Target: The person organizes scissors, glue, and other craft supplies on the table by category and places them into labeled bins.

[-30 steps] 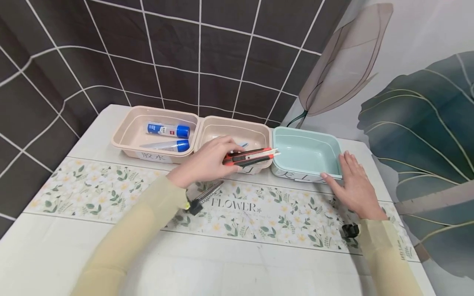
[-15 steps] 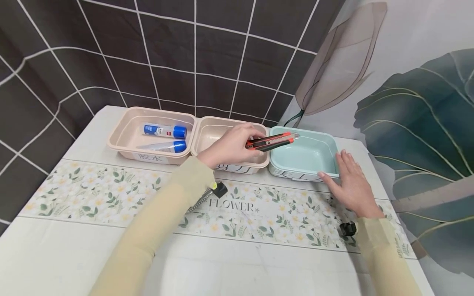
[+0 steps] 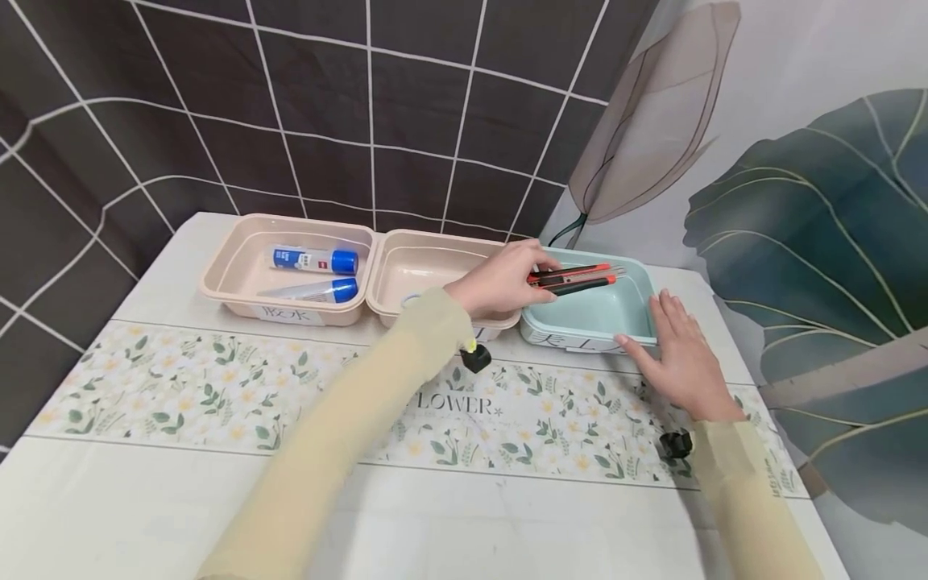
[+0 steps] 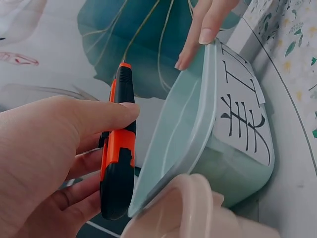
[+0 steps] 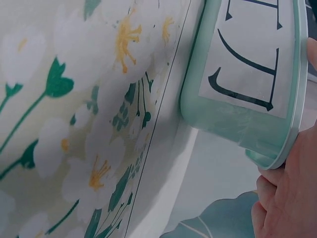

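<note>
My left hand [image 3: 507, 278] grips red-and-black utility knives [image 3: 580, 285], seemingly two side by side, above the left part of the mint-green box [image 3: 532, 329]. In the left wrist view the thumb presses on the near knife [image 4: 118, 173], close to the box's rim. Their front ends point right in the head view, over the box's inside. My right hand [image 3: 685, 362] rests on the box's right end with fingers extended, the thumb at its front rim. No contents show in the visible part of this box.
Left of the mint box stand a middle beige box [image 3: 377, 302] and a left beige box [image 3: 217, 278] holding two blue-capped glue tubes [image 3: 315, 259]. A pale blue loop [image 3: 410, 298] shows in the middle box, partly hidden by my sleeve. A tiled backdrop [image 3: 312, 97] rises behind.
My left hand has carried the utility knives rightward, from above the middle beige box to above the mint-green box. The right hand stays at that box's right end.
</note>
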`<state>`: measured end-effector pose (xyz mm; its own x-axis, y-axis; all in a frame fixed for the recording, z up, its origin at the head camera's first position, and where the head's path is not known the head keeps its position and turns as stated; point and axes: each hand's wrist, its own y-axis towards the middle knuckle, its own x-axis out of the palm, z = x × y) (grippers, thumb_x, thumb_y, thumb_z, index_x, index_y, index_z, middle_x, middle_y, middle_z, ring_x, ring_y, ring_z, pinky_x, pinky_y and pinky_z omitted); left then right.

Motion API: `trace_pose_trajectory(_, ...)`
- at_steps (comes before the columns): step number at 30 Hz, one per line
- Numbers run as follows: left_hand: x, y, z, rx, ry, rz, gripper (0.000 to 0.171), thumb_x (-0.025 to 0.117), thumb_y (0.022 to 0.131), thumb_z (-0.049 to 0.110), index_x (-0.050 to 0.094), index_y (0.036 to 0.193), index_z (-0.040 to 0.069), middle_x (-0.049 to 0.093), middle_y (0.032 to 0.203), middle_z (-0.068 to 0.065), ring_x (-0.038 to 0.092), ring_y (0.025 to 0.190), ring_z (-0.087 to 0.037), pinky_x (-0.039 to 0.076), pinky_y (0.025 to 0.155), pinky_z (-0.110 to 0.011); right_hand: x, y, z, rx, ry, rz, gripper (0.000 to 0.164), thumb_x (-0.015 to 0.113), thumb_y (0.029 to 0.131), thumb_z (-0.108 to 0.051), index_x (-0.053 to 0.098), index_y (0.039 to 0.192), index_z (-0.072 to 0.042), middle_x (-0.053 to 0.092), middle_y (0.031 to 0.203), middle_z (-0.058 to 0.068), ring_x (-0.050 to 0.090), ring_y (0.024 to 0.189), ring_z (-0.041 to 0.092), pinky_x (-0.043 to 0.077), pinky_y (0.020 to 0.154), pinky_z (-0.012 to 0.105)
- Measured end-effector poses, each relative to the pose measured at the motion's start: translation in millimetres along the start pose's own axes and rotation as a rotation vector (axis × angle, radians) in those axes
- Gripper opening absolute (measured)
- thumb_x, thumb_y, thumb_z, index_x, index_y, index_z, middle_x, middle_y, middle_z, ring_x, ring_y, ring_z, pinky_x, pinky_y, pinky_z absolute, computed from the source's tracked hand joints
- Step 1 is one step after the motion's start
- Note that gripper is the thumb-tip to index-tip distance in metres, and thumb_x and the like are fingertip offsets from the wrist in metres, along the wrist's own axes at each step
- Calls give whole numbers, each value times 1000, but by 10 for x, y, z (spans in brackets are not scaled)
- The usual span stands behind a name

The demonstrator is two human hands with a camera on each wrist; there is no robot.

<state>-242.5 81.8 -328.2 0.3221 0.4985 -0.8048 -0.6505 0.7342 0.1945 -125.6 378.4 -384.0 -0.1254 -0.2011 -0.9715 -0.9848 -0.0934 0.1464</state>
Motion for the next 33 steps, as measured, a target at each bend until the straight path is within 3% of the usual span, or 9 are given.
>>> trace_pose_trajectory(5, 109, 221, -28, -43, -7, -25, 47, 73, 81, 35, 63, 123, 18, 53, 97, 7, 46, 91, -9, 36, 77, -19, -11, 18, 9, 6, -9, -5, 88, 45, 91, -57, 10, 149, 0, 1, 154, 15, -9, 139, 23, 0, 109, 49)
trace_pose_trajectory(11, 198, 394, -15, -61, -40, -6, 45, 75, 79, 33, 65, 120, 17, 56, 98, 5, 49, 90, -8, 38, 77, -19, 17, 48, -18, 2, -1, -13, 89, 45, 91, -58, 9, 149, -1, -1, 155, 13, -9, 139, 22, 0, 109, 50)
trace_pose_trajectory(14, 223, 441, 23, -54, -48, 7, 49, 72, 82, 33, 60, 126, 15, 55, 113, 1, 49, 103, -10, 37, 85, -18, 27, 60, -33, -5, -2, -11, 89, 45, 91, -58, 9, 149, -1, -2, 155, 12, -9, 139, 22, 1, 109, 50)
trace_pose_trajectory(17, 224, 477, 77, -58, -23, 20, 61, 70, 83, 37, 50, 135, 13, 46, 134, -2, 39, 122, -12, 29, 98, -18, 26, 64, -38, -10, -1, -2, 88, 46, 91, -57, 10, 149, -2, -1, 155, 13, -8, 139, 22, 2, 109, 50)
trace_pose_trajectory(19, 206, 487, 112, -66, 3, 23, 68, 69, 83, 40, 43, 140, 14, 37, 143, -2, 30, 130, -11, 22, 103, -19, 20, 64, -37, -11, 1, 3, 88, 46, 91, -57, 10, 149, -1, 0, 155, 13, -7, 140, 22, 2, 109, 50)
trace_pose_trajectory(23, 149, 466, 158, -87, -17, 17, 72, 69, 83, 43, 40, 143, 16, 36, 145, 1, 27, 133, -10, 22, 104, -20, 7, 57, -35, -9, -3, 3, 88, 46, 91, -57, 11, 149, -1, 1, 155, 14, -6, 140, 22, 2, 109, 50)
trace_pose_trajectory(33, -32, 279, 182, -38, -82, 81, 73, 67, 82, 48, 40, 143, 18, 44, 138, 5, 35, 126, -5, 27, 100, -16, 8, 10, 4, -3, -8, 4, 88, 47, 91, -56, 12, 149, 0, 1, 155, 13, -6, 140, 23, 4, 109, 52)
